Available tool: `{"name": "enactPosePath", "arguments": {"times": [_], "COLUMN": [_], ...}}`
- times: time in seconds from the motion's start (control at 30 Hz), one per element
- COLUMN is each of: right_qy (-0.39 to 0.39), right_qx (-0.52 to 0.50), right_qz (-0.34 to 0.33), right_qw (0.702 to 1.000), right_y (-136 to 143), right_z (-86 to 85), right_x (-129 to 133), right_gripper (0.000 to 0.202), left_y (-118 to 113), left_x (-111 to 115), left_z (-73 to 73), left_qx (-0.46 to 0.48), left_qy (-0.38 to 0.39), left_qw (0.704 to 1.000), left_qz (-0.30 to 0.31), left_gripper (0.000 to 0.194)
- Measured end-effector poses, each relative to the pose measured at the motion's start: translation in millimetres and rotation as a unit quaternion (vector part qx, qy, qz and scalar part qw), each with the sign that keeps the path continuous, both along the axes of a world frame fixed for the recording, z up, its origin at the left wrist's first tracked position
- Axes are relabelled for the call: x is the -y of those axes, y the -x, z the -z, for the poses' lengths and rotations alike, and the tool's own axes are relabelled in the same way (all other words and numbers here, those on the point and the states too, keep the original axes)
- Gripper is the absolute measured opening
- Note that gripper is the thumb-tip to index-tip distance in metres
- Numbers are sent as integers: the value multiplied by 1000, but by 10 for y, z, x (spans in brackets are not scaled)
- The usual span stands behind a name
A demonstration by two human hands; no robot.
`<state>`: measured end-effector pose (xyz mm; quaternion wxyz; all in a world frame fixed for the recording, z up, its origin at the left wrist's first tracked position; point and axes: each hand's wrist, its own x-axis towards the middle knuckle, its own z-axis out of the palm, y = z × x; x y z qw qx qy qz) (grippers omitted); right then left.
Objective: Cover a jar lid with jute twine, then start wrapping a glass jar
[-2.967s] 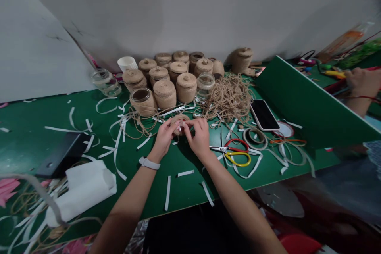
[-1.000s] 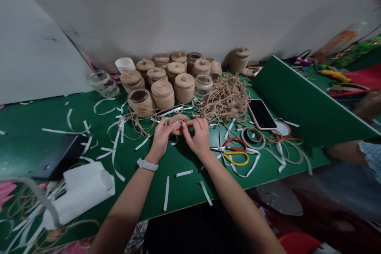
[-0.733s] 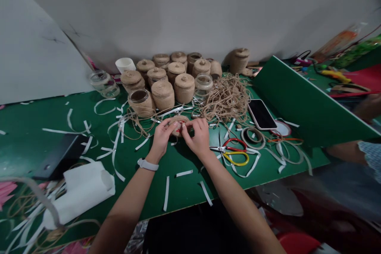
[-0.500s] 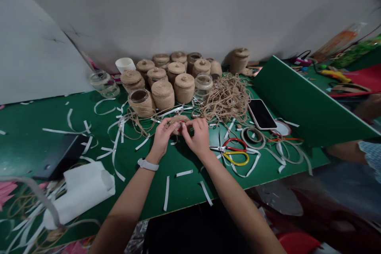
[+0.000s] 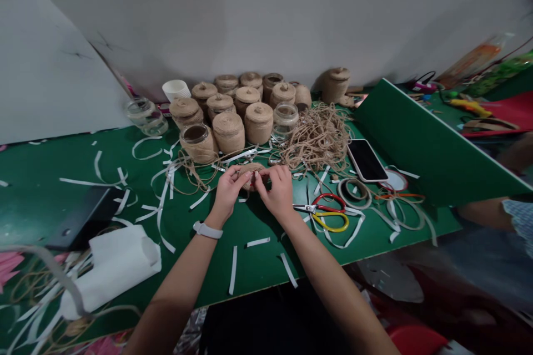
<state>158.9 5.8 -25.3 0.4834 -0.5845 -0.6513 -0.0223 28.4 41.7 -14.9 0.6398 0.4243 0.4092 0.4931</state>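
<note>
Between my hands is a round twine-wrapped lid (image 5: 251, 169) with a bit of red on its near side. My left hand (image 5: 228, 191) grips its left edge, thumb against the red part. My right hand (image 5: 278, 191) has its thumb and forefinger pinched at the lid's right side; anything small between those fingertips is too small to make out. Just beyond stand several twine-wrapped jars (image 5: 229, 133), many with lids. To their right lies a tangled heap of twine (image 5: 318, 136). Scissors (image 5: 328, 212) with one red and one yellow handle lie right of my right hand.
A phone (image 5: 367, 160), tape rolls (image 5: 354, 193) and a green board (image 5: 433, 144) are at the right. White strips (image 5: 232, 270) lie scattered about. A white roll (image 5: 112, 272) is at the left front. Another person's arm (image 5: 485, 212) shows at the right edge.
The lid has tilted slightly between my fingers, and the red part looks a little different. My hands stay in nearly the same place.
</note>
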Motion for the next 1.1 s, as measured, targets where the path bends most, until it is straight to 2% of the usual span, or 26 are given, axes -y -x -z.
{"name": "enactPosePath", "arguments": {"times": [0.2, 0.33, 0.6, 0.8, 0.93, 1.1], "right_qy": [2, 11, 15, 5, -2, -12], "right_qx": [8, 6, -11, -24, -28, -27], "right_qz": [2, -3, -20, -22, -26, -27], "right_qw": [1000, 1000, 1000, 999, 999, 999], "right_y": [-2, -2, -6, -11, -14, -14], "right_z": [1, 14, 17, 18, 20, 8], "right_x": [-1, -1, -8, -4, 2, 3], "right_gripper": [12, 13, 10, 10, 9, 7], "left_y": [-4, 2, 7, -2, -11, -18], "left_x": [15, 2, -29, -22, -11, -3], "left_z": [-20, 1, 76, 76, 55, 34], "left_qx": [-7, -27, -34, -67, -39, -29], "left_qy": [1, -12, -46, -50, -27, -42], "left_qw": [1000, 1000, 997, 996, 998, 999], "left_qz": [1, 0, -57, -31, -33, -11], "left_gripper": [40, 36, 32, 33, 34, 33]}}
